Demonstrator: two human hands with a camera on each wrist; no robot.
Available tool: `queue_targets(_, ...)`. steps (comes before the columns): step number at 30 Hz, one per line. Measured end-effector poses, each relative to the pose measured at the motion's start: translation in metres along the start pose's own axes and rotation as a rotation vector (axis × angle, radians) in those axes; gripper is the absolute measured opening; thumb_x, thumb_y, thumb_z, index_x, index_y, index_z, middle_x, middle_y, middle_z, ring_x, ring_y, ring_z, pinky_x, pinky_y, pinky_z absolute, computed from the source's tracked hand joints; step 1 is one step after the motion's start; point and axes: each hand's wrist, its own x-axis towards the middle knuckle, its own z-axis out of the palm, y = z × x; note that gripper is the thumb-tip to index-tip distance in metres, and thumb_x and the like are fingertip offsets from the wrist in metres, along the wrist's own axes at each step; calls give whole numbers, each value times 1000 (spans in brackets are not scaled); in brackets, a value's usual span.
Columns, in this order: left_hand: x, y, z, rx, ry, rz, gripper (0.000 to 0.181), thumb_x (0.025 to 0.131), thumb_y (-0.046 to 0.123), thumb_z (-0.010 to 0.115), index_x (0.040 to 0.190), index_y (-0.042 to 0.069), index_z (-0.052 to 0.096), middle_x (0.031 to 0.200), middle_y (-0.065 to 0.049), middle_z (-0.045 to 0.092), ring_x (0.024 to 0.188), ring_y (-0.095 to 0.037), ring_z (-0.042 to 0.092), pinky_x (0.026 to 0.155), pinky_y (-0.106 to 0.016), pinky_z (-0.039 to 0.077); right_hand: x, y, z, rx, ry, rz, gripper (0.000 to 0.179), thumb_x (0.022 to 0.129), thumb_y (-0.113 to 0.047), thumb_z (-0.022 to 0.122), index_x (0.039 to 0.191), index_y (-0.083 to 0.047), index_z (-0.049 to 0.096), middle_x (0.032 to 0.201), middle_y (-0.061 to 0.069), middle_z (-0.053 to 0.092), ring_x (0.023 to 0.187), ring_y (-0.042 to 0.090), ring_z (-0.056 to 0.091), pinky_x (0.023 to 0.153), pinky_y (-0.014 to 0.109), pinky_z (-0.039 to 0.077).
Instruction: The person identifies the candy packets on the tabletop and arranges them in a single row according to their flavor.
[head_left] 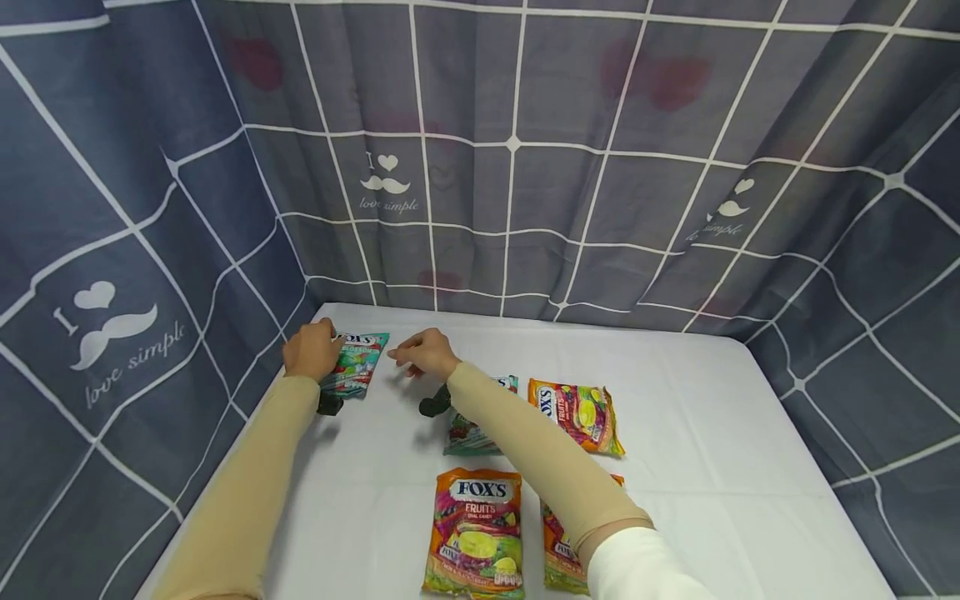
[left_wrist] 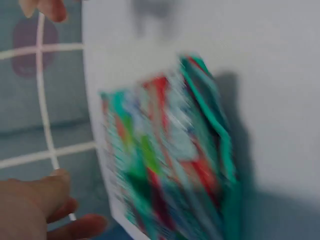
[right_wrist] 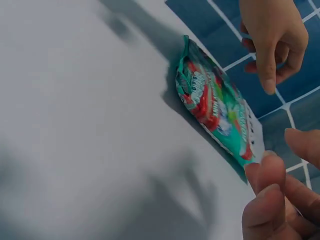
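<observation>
A green FOX'S candy bag lies flat in the far left corner of the white table. My left hand is at the bag's left side, overlapping its edge in the head view. In the left wrist view a gap shows between the loosely bent fingers and the bag. To the bag's right hovers my right hand, thumb and fingers loosely bent with nothing between them. The right wrist view shows both hands, left hand and right hand, beside the bag.
Beneath my right forearm lies another green bag, partly hidden. Orange FOX'S Fruits bags lie at the middle right, near front and partly under the right arm. A grey-blue grid curtain borders the table.
</observation>
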Motion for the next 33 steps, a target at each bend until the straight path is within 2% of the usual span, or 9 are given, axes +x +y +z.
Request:
queue_targets(4,-3,18,-8,-43,-69,12,27,108,24,69,112,-3,67,111,-30,74,86,-44,71,74,-60,55,-13,2,-21,11,-23,-18,26,102,-17,82,117,3,79,100,12,81,63,16,67,62,31,58)
queue_targets(7,-5,30,-11,-76,-123,12,28,109,27,67,112,-1,68,113,-28,74,89,-41,70,75,-57,55,-24,2,-38,8,-46,-25,27,102,-18,82,118,3,79,101,11,80,64,15,67,60,27,55)
queue_targets(10,-8,41,-11,-98,-178,25,30,110,29,65,115,0,68,115,-26,74,87,-38,68,74,-55,54,-36,-1,-57,-1,-62,-38,30,102,-20,82,120,3,79,104,14,80,64,16,67,62,28,56)
queue_targets(13,-11,53,-8,-113,-223,53,31,110,30,65,117,1,69,108,-22,75,82,-32,65,71,-51,53,-51,-4,-75,-12,-72,-47,32,102,-21,81,123,4,78,109,19,80,65,19,67,67,34,59)
queue_targets(17,-20,72,-4,-166,-280,134,28,111,26,64,115,-1,70,92,-15,75,74,-26,63,68,-44,52,-72,-5,-96,-73,-83,-51,38,103,-27,80,127,2,76,113,22,79,75,37,70,75,44,61)
queue_targets(21,-30,93,-1,-279,-413,208,24,113,19,61,116,-3,69,88,-15,75,73,-28,65,65,-37,50,-89,3,-111,-143,-91,-23,45,102,-35,82,130,0,76,112,24,79,89,53,70,73,45,59)
queue_targets(26,-45,115,6,-365,-580,242,22,113,20,63,115,-1,69,88,-14,75,76,-36,70,69,-36,53,-108,24,-125,-167,-107,22,47,101,-34,83,131,3,75,108,26,79,86,50,72,73,48,61)
queue_targets(30,-55,126,15,-406,-692,220,27,114,26,63,119,0,69,91,-13,77,80,-39,72,75,-39,52,-123,40,-137,-189,-79,38,43,102,-28,82,129,4,75,103,25,79,78,46,71,71,53,60)
queue_targets(33,-60,129,25,-421,-739,173,32,114,30,62,121,0,69,94,-14,78,80,-37,72,72,-38,49,-132,50,-144,-230,-46,64,38,102,-25,82,125,5,76,92,25,78,62,35,69,60,48,59)
